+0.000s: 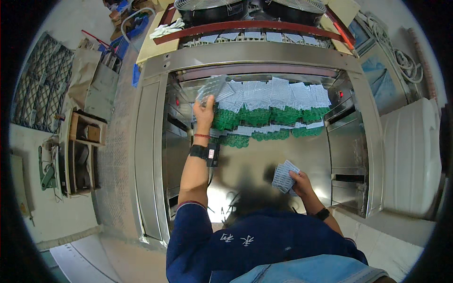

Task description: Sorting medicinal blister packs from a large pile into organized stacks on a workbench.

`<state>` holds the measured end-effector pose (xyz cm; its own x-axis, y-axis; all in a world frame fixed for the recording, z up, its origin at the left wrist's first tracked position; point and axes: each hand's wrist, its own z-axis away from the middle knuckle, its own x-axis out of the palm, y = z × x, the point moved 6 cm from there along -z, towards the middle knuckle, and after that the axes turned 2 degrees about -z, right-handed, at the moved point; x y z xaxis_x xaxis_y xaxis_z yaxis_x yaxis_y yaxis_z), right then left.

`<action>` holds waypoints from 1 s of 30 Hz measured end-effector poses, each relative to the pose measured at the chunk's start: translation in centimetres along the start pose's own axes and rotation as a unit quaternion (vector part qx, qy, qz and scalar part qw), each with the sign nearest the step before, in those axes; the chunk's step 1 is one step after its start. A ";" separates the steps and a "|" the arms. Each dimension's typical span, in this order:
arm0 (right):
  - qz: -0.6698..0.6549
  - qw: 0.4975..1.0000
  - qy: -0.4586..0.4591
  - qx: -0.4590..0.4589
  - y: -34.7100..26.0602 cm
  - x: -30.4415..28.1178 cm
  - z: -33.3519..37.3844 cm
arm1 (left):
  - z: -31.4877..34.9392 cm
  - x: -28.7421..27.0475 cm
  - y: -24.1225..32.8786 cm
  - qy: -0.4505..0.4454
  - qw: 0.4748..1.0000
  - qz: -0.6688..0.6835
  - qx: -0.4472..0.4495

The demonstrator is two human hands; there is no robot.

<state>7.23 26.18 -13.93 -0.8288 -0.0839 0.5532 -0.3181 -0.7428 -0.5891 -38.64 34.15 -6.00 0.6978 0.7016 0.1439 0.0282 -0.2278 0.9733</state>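
My left hand (204, 113) reaches to the far left of the metal surface, its fingers closed on a clear, shiny plastic sheet (212, 88). Closer to my body, my right hand (303, 183) grips a small fanned stack of pale, patterned cards (284, 176). Beyond the hands, similar pale cards (257, 93) overlap in rows across the steel surface (273, 158). Bunches of green, rounded pieces (255, 116) show along the near edges of these rows. What the green pieces are made of is too small to tell.
A steel frame (150, 155) borders the work area on both sides, with a roller (257, 72) along the back. Two round fans (210, 7) stand beyond a red-brown bar (255, 26). White gloves (167, 29) lie at the back left. A large white container (409, 158) is at the right.
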 end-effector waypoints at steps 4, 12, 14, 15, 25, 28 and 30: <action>-0.015 1.000 -0.004 -0.017 -0.6 -0.5 1.3 | 1.3 3.8 1.1 -0.082 0.983 -0.144 0.076; -0.024 0.994 0.087 -0.052 -3.9 -7.9 0.9 | 8.2 6.9 3.3 -0.123 0.938 -0.230 0.230; -0.027 0.994 0.084 -0.063 -4.6 -8.8 0.2 | 12.9 6.7 2.9 -0.176 0.914 -0.272 0.244; -0.027 0.993 0.094 -0.069 -5.0 -10.8 0.4 | 15.6 8.1 1.9 -0.226 0.886 -0.301 0.270; 0.080 0.986 0.071 -0.125 -4.6 -13.0 -0.3 | 30.8 3.5 -13.6 -0.395 0.707 -0.563 0.169; 0.174 0.970 0.071 -0.155 -4.4 -13.4 -0.6 | 31.4 3.8 -11.5 -0.429 0.639 -0.617 0.163; 0.262 0.948 0.059 -0.171 -4.9 -12.7 -0.5 | 31.3 3.8 -11.0 -0.447 0.645 -0.597 0.165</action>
<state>19.09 31.18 -18.41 -0.9537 -0.2914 0.0742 0.0373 -0.3594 -0.9324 -13.91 18.16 -21.79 0.1681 -0.1266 -0.9776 0.9756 -0.1208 0.1834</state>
